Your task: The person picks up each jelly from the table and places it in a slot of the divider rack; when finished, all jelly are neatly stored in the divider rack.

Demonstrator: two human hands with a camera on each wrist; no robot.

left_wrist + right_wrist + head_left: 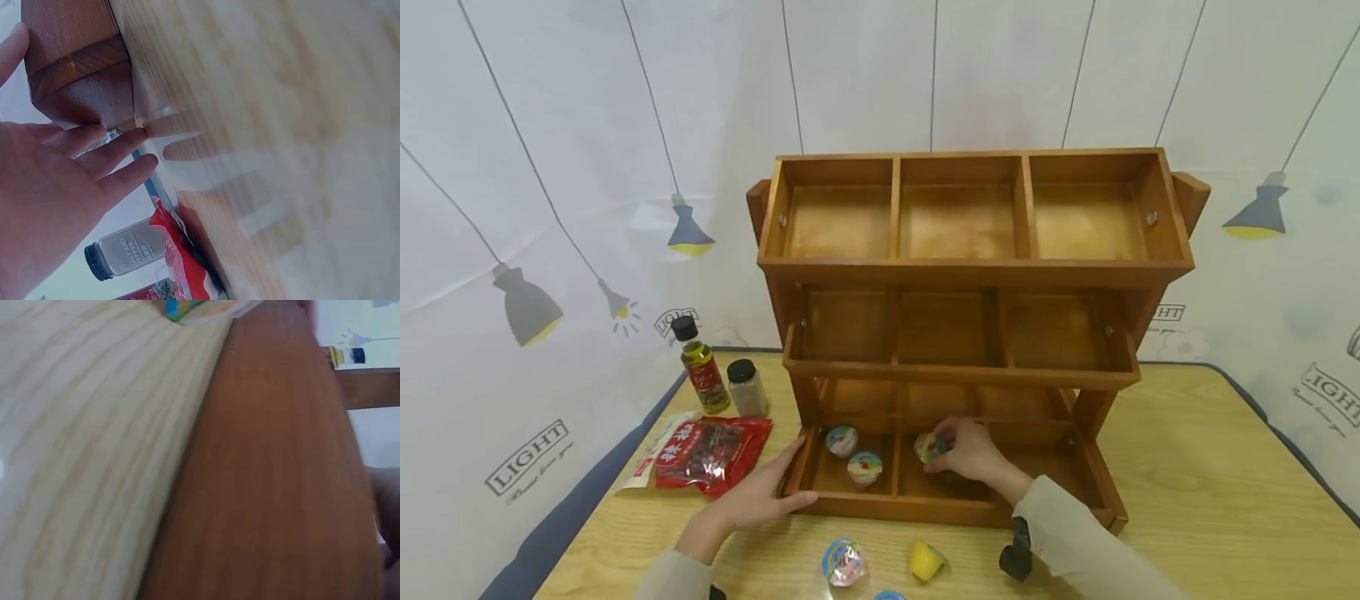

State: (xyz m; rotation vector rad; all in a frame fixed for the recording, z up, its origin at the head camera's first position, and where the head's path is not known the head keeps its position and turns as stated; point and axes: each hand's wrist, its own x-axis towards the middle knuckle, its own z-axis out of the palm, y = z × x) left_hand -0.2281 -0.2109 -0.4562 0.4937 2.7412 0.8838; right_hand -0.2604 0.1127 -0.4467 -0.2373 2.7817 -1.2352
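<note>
My right hand (973, 454) pinches a small jelly cup (929, 447) with a printed lid, over the middle compartment of the bottom tier of a brown wooden three-tier shelf (977, 273). Two more jelly cups sit in the bottom left compartment, one (842, 441) behind the other (865, 468). My left hand (752, 496) lies with straight, spread fingers at the shelf's lower left corner. In the left wrist view its fingers (112, 153) reach along the wooden side. The right wrist view mostly shows the shelf's front board (269, 462), with the hand at the right edge.
In front of the shelf lie a pink-lidded cup (843, 562), a yellow cup (927, 560) on its side and a blue lid edge (890, 596). At left stand an oil bottle (703, 371) and a pepper jar (747, 389), behind a red food packet (711, 454).
</note>
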